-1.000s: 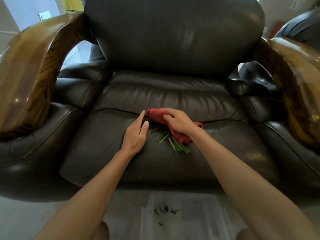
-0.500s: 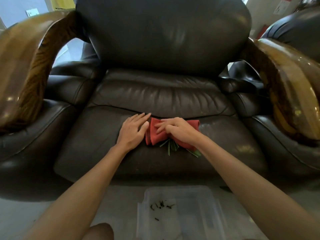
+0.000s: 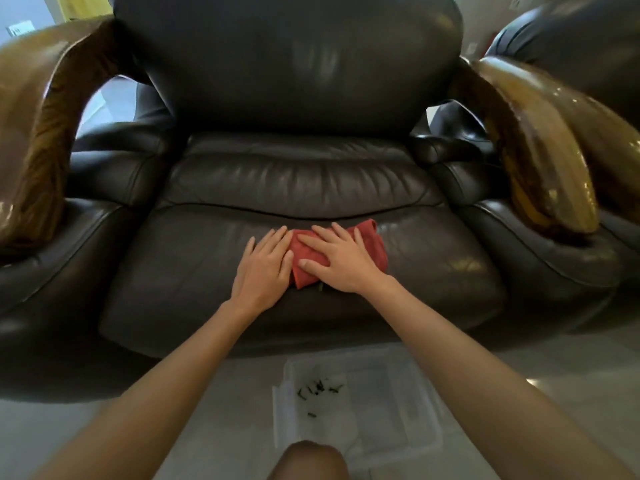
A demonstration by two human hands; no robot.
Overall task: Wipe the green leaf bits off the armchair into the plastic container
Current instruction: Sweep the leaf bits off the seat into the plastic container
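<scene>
A red cloth (image 3: 374,247) lies on the front part of the dark leather armchair seat (image 3: 194,271). My right hand (image 3: 337,263) presses flat on the cloth, fingers spread. My left hand (image 3: 265,270) lies flat on the seat beside it, touching the cloth's left edge. The green leaf bits are almost all hidden under the cloth; one small tip (image 3: 320,287) shows at its near edge. A clear plastic container (image 3: 388,410) sits on the floor below the seat's front edge, with several dark leaf bits (image 3: 320,389) inside.
Glossy wooden armrests stand at the left (image 3: 34,140) and right (image 3: 540,147). A second dark leather chair (image 3: 581,39) is at the far right. My knee (image 3: 308,460) shows at the bottom, next to the container.
Both hands and the cloth have slid toward the seat's front edge. The right hand has flattened onto the cloth, and the leaf bits that showed before are now covered.
</scene>
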